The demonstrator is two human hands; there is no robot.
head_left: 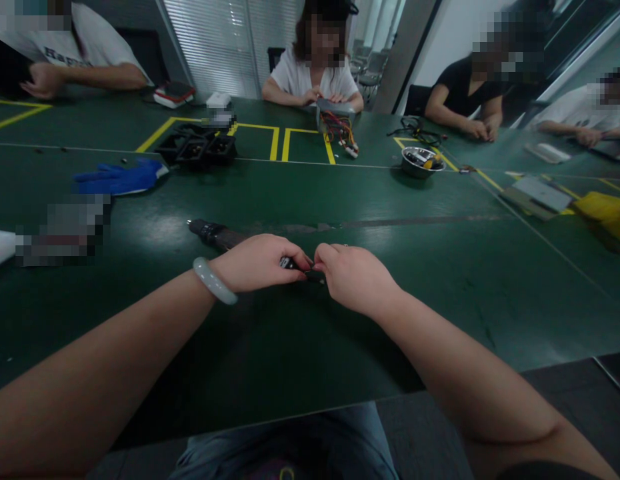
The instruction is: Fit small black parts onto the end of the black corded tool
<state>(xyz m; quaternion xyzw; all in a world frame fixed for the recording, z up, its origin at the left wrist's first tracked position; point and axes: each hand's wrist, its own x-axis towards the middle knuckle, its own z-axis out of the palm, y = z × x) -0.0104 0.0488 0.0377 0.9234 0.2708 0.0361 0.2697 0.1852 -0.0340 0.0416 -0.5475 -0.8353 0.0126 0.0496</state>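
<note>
Near the middle of the green table (270, 353), my left hand (255, 263), with a pale bangle at the wrist, is closed on a small black part (289, 263) with a light mark on it. The fingertips of my right hand (357, 275) pinch at the right end of the same part. Most of it is hidden by my fingers, so its kind cannot be made out. Just beyond my left hand lies a dark, pen-shaped tool (215, 235) with a metal tip, perhaps an electric screwdriver. My left hand covers its near end.
A blue glove (121, 177) and black trays (197, 148) lie at the far left. Across the table, a person handles a metal box with coloured wires (336, 117). A metal bowl (423, 162) of small parts stands at the right, with a yellow item (607, 207) farther right. Other people sit opposite.
</note>
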